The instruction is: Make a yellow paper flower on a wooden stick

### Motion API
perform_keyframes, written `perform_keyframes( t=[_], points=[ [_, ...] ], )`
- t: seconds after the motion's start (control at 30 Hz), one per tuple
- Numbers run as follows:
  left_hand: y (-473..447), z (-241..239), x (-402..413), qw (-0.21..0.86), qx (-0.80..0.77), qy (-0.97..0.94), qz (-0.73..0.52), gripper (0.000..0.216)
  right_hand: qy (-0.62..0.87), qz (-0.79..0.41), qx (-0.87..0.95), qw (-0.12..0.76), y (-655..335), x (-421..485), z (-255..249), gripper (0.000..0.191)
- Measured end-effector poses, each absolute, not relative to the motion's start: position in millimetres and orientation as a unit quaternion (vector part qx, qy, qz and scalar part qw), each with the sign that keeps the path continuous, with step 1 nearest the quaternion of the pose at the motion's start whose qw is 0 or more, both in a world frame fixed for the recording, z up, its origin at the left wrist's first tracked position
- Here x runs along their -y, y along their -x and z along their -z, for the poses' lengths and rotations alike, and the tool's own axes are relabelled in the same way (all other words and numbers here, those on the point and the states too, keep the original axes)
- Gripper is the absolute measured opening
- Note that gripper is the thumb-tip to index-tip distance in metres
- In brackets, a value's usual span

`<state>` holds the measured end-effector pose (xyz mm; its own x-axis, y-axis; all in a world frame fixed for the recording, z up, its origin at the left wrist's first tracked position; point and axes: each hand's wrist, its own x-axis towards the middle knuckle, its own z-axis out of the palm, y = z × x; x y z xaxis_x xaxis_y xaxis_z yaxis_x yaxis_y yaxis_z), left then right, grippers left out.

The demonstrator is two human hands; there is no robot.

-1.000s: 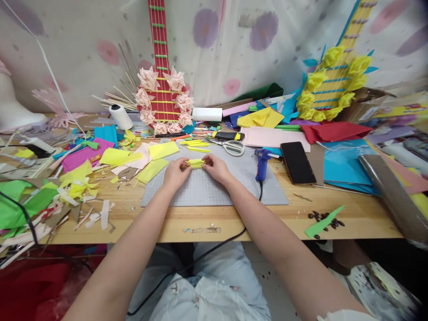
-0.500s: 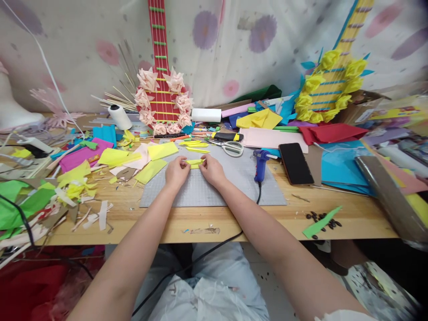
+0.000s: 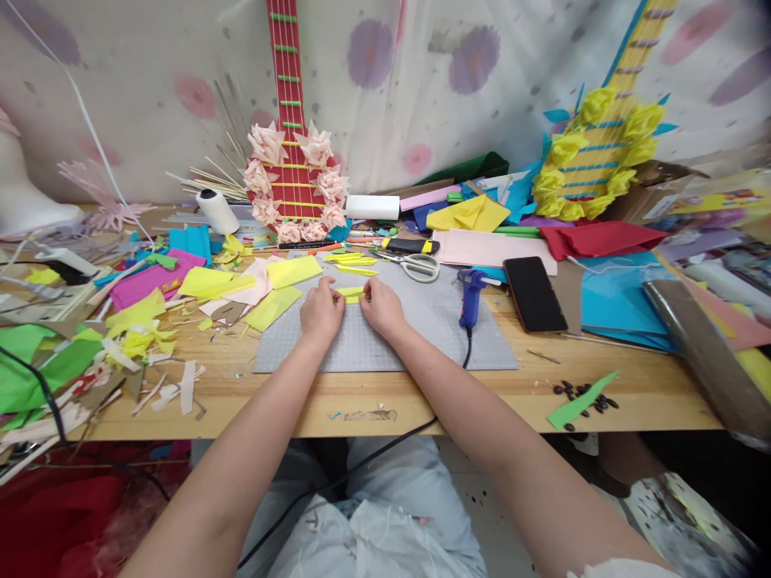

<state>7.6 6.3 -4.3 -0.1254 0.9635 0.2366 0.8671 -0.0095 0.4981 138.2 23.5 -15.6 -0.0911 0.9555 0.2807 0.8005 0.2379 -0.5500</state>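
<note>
Head view: left hand (image 3: 322, 309) and right hand (image 3: 383, 307) pinch opposite ends of yellow paper (image 3: 351, 295) over mat (image 3: 442, 317) — light, even tension probably best keeps edges straight.

Paper strip (image 3: 349, 295) was bright yellow; cutting mat (image 3: 385, 349), grey with fine grid; glue gun (image 3: 471, 300), blue. Model guitar (image 3: 295, 194) was red with green and yellow bars (image 3: 289, 79), pale pink flowers (image 3: 266, 143); second guitar (image 3: 593, 157), yellow with blue bars (image 3: 590, 168), yellow flowers (image 3: 567, 148). Curtain (image 3: 391, 120) was whitish, patterned with purple and pink blooms.

Soft, even light, blurred toward the right edge.
</note>
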Motion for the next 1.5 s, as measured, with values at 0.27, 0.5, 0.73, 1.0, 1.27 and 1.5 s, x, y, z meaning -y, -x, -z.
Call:
perform_keyframes(
  t=[0.27, 0.5, 0.73, 1.0, 1.27, 1.5],
  points=[
    [-9, 5, -6, 0.07, -0.696, -0.66, -0.274, 0.034, 0.602, -0.101, 0.738, 0.287, -137, -23, 15, 0.007],
    [-11, 5, -5, 0.048, -0.699, -0.664, -0.261, 0.029, 0.603, -0.073, 0.75, 0.262, -135, -22, 15, 0.011],
    [-9, 6, -7, -0.009, -0.652, -0.71, -0.268, 0.015, 0.606, -0.056, 0.764, 0.216, -134, -20, 14, 0.018],
    [-9, 12, -10, -0.015, -0.632, -0.718, -0.291, 0.015, 0.616, -0.001, 0.77, 0.165, -132, -15, 8, 0.022],
    [-10, 10, -10, 0.011, -0.643, -0.708, -0.292, 0.014, 0.614, 0.003, 0.775, 0.147, -132, -13, 5, 0.019],
    [-6, 15, -11, 0.032, -0.647, -0.698, -0.306, 0.026, 0.598, -0.017, 0.783, 0.169, -136, -17, 11, 0.022]
  ],
)
